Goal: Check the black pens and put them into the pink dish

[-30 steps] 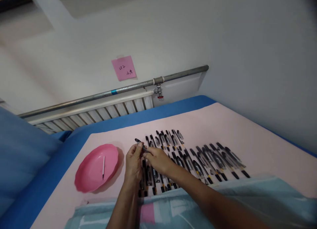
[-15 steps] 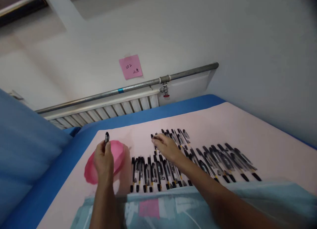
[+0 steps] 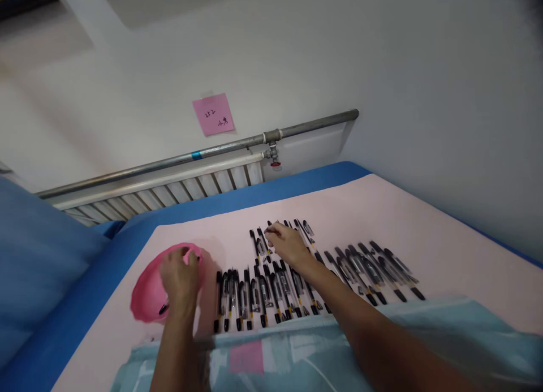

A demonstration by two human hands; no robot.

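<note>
My left hand [image 3: 178,276] hangs over the pink bowl [image 3: 142,293] on the left, blurred, with thumb and forefinger apart. A small black piece shows close by its fingertips. Below the wrist, a black-tipped item [image 3: 163,308] is seen in the bowl. Fingers closed in a pinch, my right hand [image 3: 289,245] is at the upper group of pens [image 3: 259,244]; what sits between its fingertips is too small to make out. Under my right forearm run rows of clear pens with black caps [image 3: 263,293], laid side by side.
The pens lie on a pale pink sheet [image 3: 339,205] over a blue surface [image 3: 237,198]. Behind are a radiator [image 3: 190,189], a metal pipe [image 3: 233,147] with a red-handled valve, and a pink note [image 3: 213,115] on the wall. A blue curtain [image 3: 38,273] hangs at left.
My left hand, which held up a black pen cap, has lowered and turned over the bowl. The right hand stays at the upper pens, shifted slightly. The view has swung a little rightward.
</note>
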